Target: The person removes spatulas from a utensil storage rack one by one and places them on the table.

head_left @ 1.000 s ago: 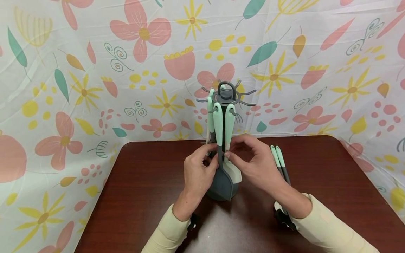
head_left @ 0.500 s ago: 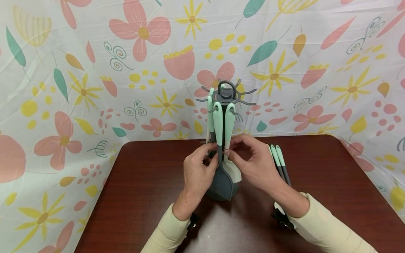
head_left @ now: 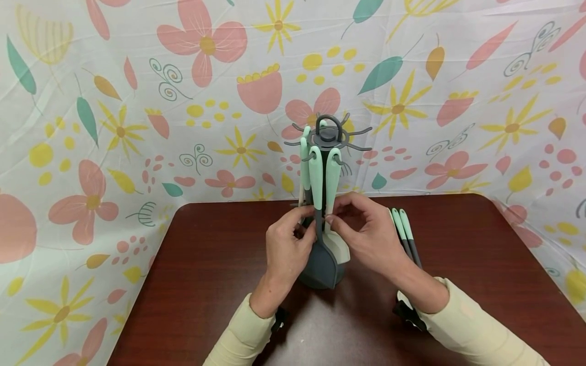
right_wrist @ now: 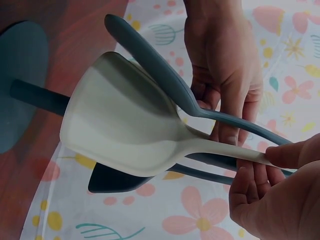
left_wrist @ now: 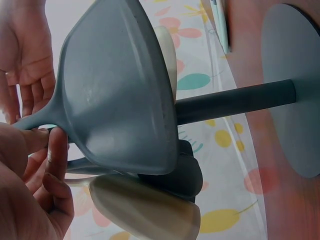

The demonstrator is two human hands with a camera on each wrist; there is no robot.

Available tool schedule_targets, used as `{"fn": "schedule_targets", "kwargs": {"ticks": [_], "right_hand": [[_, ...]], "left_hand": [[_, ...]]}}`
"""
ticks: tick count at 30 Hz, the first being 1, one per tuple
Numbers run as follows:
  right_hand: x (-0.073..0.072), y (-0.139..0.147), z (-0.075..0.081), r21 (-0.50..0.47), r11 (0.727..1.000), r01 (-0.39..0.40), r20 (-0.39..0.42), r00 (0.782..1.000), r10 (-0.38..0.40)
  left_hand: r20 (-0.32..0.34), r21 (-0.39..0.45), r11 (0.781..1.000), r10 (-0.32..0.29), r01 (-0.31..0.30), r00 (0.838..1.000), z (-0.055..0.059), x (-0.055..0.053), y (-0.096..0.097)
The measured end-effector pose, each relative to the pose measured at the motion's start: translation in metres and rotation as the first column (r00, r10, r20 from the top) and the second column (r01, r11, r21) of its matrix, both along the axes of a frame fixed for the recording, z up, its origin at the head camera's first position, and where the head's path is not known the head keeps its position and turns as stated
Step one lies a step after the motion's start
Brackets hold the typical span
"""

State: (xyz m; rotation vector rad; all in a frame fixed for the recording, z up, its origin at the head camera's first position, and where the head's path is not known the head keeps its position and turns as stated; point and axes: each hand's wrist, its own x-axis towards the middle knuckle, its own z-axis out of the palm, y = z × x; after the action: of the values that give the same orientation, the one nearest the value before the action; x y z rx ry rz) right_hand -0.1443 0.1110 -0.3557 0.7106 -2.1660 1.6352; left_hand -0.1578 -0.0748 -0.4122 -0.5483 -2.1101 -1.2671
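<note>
A dark grey utensil stand with a ring of hooks stands upright on the table, mint-handled utensils hanging from it. At the front hangs a dark grey turner; my left hand pinches its shaft between thumb and fingers. Beside it, to the right, hangs a cream turner, whose neck my right hand pinches with the thumb on top. A cream utensil head and dark ones hang behind, partly hidden. The stand's round base shows in both wrist views.
To the right lie several utensils with mint handles, partly covered by the right forearm. The brown table reaches back to a flower-patterned cloth. A black strap is at the right wrist.
</note>
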Motion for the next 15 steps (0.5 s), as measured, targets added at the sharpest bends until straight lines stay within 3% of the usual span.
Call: {"fn": "schedule_targets", "kwargs": {"ticks": [15], "right_hand": [[0.0012, 0.0022, 0.0023, -0.007, 1.000, -0.009, -0.003, 1.000, 0.009]], "left_hand": [[-0.020, 0.006, 1.000, 0.001, -0.001, 1.000, 0.0006, 0.0003, 0.0003]]}}
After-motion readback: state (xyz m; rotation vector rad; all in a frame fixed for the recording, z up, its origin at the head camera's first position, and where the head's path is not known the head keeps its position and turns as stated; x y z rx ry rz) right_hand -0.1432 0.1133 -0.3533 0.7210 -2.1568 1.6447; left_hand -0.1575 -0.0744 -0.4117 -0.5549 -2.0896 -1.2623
